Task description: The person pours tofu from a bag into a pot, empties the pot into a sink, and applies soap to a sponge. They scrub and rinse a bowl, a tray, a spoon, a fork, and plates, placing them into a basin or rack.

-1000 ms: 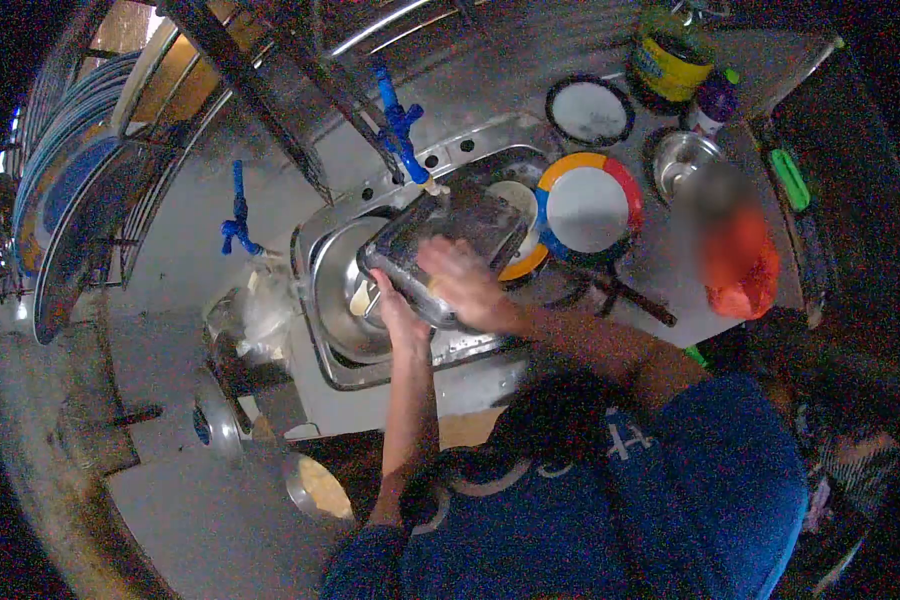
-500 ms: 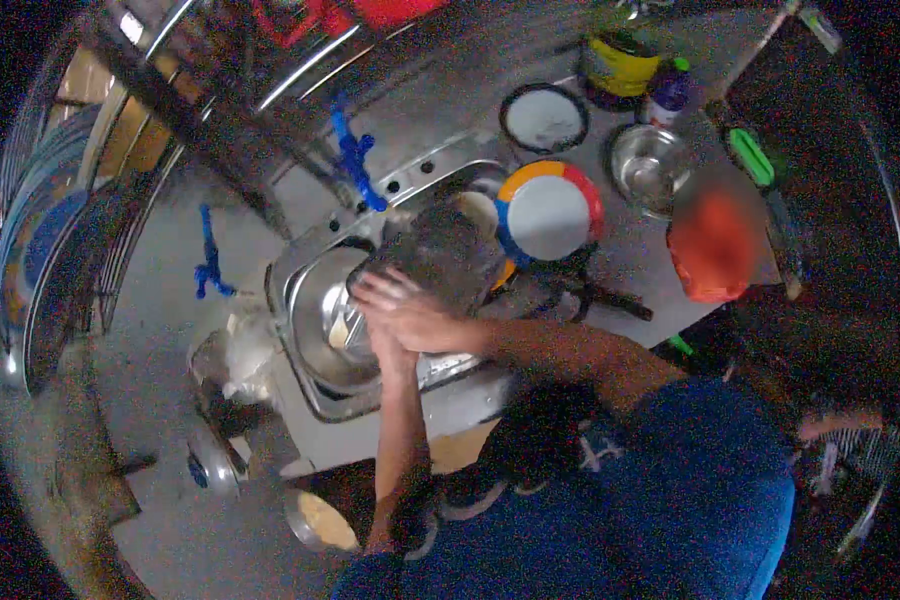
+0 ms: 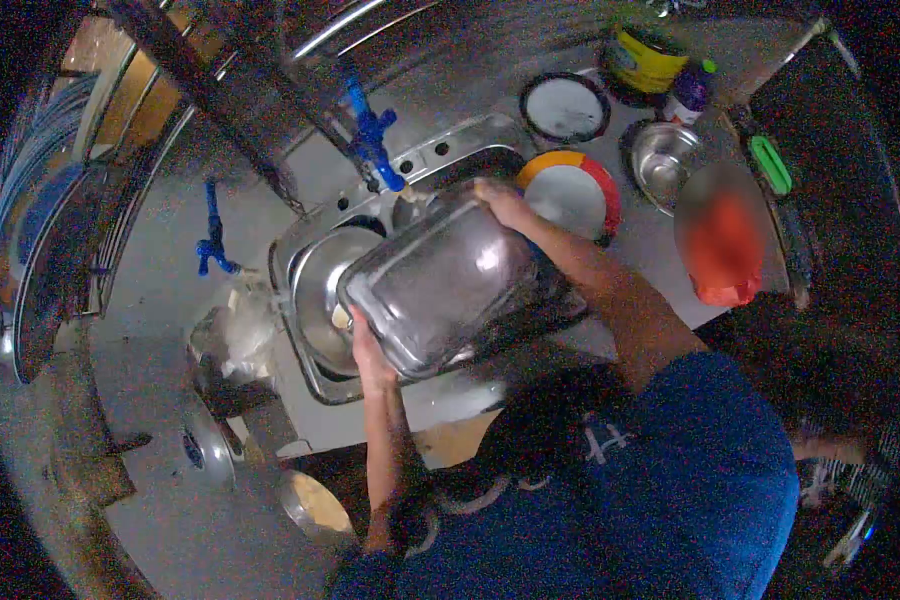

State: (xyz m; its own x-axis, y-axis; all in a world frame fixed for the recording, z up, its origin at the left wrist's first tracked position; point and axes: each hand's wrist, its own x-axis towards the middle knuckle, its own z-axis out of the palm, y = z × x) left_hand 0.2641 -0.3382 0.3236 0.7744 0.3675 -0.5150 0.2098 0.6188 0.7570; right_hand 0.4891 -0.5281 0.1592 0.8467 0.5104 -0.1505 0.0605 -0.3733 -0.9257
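A rectangular stainless steel pan (image 3: 440, 285) is tilted over the sink (image 3: 325, 395), its broad shiny face toward me. My left hand (image 3: 370, 360) grips its lower left edge, the thumb along the rim. At the opposite, upper right corner, my right hand (image 3: 502, 203) holds the rim; its far fingers are hidden behind the metal. Left of the pan, a round steel bowl (image 3: 320, 285) lies in the basin. Above the sink stands a blue tap (image 3: 372, 140), close to the pan's upper edge.
Right of the sink are a plate with a coloured rim (image 3: 570, 200), a black-rimmed round container (image 3: 565, 108), a steel bowl (image 3: 665, 160) and a red item (image 3: 722, 265). A second blue tap (image 3: 211, 235) and a plastic bag (image 3: 250, 335) are at left.
My hands were together over the sink, in front of a blurred grey object. Now they are apart, holding the steel pan at opposite edges. My right hand has moved up and right.
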